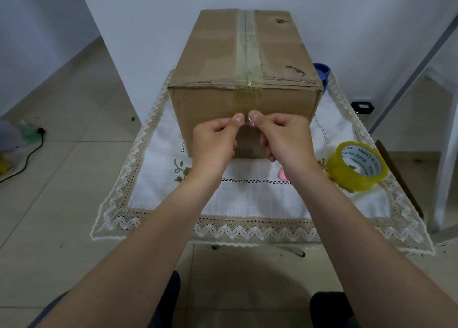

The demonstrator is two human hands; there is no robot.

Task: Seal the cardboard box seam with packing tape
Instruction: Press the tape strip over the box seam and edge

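A brown cardboard box (213,54) stands on a cloth-covered table. A clear tape strip (248,52) runs along its top seam and folds over the near edge onto the front face. My left hand (215,141) and my right hand (282,139) are side by side in front of that face. Both pinch the loose lower end of the tape between thumb and fingers, thumbs almost touching. A yellow packing tape roll (357,169) lies on the cloth to the right of my right hand.
The white tablecloth (247,203) with lace trim covers a small table. A blue object (322,72) peeks out behind the box's right corner. A pink item (282,174) shows under my right wrist. A black cable (27,159) lies on the tiled floor at the left.
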